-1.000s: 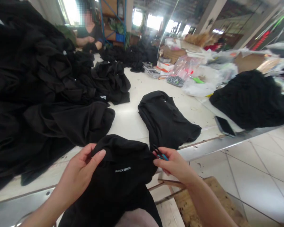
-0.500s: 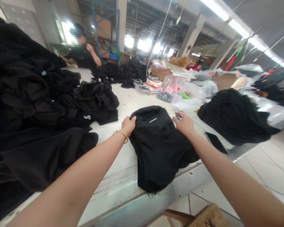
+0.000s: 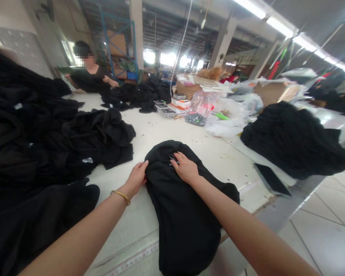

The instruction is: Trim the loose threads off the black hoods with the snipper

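Pinching the left edge of a smooth, black, soft-cloth garment, the left hand has its thumb on top and its fingers partly hidden beneath the fabric. A thin gold-coloured bangle circles that wrist. The right hand lies palm down on the upper part of the garment, fingers pointing left; a small, slim tool with dark, shiny tips shows at its fingertips, and how firmly they close on it cannot be told. The garment lies on a white, flat worktop, its rounded upper end away from the person and its lower end reaching over the near edge. A printed measuring strip runs along the worktop just left of that lower end. To the right, a dark-screened smartphone lies near the edge, in front of a tall, layered stack of black cloth. A large, crumpled heap of black garments covers the left side. Farther back are clear plastic bags and, at far left, a seated person in dark clothing.
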`<control>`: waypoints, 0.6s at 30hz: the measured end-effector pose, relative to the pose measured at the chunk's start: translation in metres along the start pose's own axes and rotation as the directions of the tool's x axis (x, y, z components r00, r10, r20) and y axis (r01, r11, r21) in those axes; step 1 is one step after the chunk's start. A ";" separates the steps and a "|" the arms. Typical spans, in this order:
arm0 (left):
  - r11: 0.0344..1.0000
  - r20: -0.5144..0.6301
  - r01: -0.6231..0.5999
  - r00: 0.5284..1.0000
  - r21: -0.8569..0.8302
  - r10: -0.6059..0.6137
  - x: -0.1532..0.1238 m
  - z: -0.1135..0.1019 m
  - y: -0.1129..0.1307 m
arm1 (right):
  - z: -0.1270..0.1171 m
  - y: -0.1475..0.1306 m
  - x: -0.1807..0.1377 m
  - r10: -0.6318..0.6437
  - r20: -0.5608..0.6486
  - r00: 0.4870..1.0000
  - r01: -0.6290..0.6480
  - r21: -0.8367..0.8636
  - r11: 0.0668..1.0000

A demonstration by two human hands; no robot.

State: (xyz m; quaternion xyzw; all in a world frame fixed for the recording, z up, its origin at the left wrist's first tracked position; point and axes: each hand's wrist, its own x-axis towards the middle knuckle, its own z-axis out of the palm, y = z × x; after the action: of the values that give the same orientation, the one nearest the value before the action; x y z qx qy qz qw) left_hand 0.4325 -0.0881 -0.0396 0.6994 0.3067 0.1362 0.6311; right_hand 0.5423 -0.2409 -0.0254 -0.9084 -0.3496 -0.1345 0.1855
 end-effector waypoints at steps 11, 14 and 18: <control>0.196 -0.022 -0.145 0.748 0.970 0.663 -0.139 -0.173 0.000 | -0.050 0.073 -0.132 0.247 -0.074 0.966 -0.239 0.110 0.965; 0.250 -0.105 -0.064 0.787 0.966 0.607 -0.158 -0.209 -0.020 | -0.060 0.069 -0.148 0.314 -0.161 0.936 -0.287 0.170 0.943; 0.478 -0.164 -0.099 0.864 0.873 0.477 -0.188 -0.223 -0.017 | -0.084 0.018 -0.148 0.365 -0.305 0.880 -0.275 0.301 0.913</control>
State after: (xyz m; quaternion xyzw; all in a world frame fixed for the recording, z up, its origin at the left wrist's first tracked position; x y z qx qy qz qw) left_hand 0.1537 -0.0223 0.0181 0.9148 0.3260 0.2124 0.1082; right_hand 0.4388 -0.3764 -0.0102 -0.8840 -0.1685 -0.2185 0.3774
